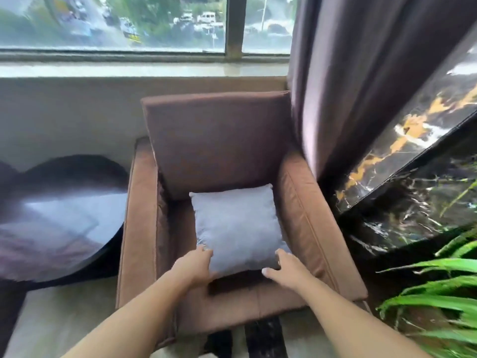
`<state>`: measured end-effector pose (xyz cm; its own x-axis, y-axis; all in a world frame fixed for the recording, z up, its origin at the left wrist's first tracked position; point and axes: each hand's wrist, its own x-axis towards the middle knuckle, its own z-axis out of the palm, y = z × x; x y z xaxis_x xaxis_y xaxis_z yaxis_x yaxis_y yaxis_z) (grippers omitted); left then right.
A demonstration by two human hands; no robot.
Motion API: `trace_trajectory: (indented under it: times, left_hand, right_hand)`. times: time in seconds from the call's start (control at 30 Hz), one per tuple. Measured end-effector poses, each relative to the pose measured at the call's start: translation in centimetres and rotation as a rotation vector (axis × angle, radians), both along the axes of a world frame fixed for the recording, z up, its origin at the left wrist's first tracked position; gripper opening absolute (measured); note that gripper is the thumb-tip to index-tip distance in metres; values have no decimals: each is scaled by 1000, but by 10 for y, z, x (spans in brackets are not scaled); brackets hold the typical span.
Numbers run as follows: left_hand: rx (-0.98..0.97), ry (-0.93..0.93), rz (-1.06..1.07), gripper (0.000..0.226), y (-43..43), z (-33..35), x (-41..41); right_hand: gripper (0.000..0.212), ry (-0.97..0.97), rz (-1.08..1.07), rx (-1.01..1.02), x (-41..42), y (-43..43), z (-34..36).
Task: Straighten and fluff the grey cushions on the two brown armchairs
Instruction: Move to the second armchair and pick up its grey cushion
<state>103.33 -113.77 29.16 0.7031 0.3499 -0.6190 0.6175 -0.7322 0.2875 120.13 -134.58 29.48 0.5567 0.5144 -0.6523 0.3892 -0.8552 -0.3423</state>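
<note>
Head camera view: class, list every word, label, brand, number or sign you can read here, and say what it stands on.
None can be read.
Grey cushion: plain, no label showing.
Brown armchair: no tag or brand visible.
Vehicles outside the window: too blurred for any lettering.

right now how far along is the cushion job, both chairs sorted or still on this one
Nothing looks finished. In hand: the left hand and right hand are on the near corners of the grey cushion, which lies flat on the seat of the brown armchair, not propped against the backrest. Left: fluffing and standing it up. No second armchair is in view, so its state cannot be told.
</note>
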Motion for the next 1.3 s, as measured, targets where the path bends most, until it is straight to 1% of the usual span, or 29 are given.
trace_trajectory:
  times: [0.07,0.13,0.2,0.3,0.37,0.47,0.6,0.67,0.73,0.8,0.83,0.87,0.9,0.97,1.03,1.1,1.13,1.17,1.2,1.3]
  left_hand:
    - [2,23,66,57,1,-12,6]
    - [9,51,121,56,4,-22,14]
    - [21,93,140,57,6,-33,24]
    - [37,125,184,50,12,-59,39]
    - [23,93,248,49,19,-80,48]
    - [-57,51,388,61,35,-122,60]
    - [-147,-31,656,77,64,-187,77]
    - [-190,-93,764,80,77,-219,86]
    - [-245,-124,859,89,90,-246,96]
    - [-308,-139,957,104,105,-274,100]
    - [-349,-150,998,108,113,-290,100]
    - [-404,-176,1030,105,117,-302,100]
    - [-470,-206,1058,96,118,-313,99]
    - [-584,-283,1073,73,112,-327,100]
    - [-590,-381,1085,55,101,-324,105]
    - [-583,-458,1138,54,97,-312,109]
    - [-592,-490,1158,55,95,-301,111]
    - [-596,-509,1159,57,93,-288,112]
    - [-590,-527,1156,57,90,-274,112]
    - [-567,-573,1170,54,86,-224,105]
  right_hand:
    - [76,23,64,-19,22,12,-12]
    - [77,26,118,-29,46,23,-28]
    - [80,48,117,-13,70,33,-49]
    - [85,109,11,22,104,46,-84]
    - [84,148,-89,54,124,50,-109]
    - [85,169,-187,47,154,52,-157]
    - [93,167,-284,49,198,67,-224]
    - [108,195,-330,61,219,77,-256]
    - [127,222,-404,101,236,85,-292]
    - [133,235,-475,130,248,91,-325]
    - [135,247,-503,155,252,91,-344]
    - [135,274,-529,185,255,90,-362]
    - [132,297,-559,211,254,90,-370]
    - [117,330,-595,250,249,87,-386]
    - [94,353,-616,302,240,89,-377]
    - [62,391,-613,381,236,92,-360]
    - [49,429,-615,422,236,92,-347]
    - [44,467,-624,451,235,90,-329]
    - [47,492,-634,484,233,88,-313]
    - [74,541,-608,561,228,80,-270]
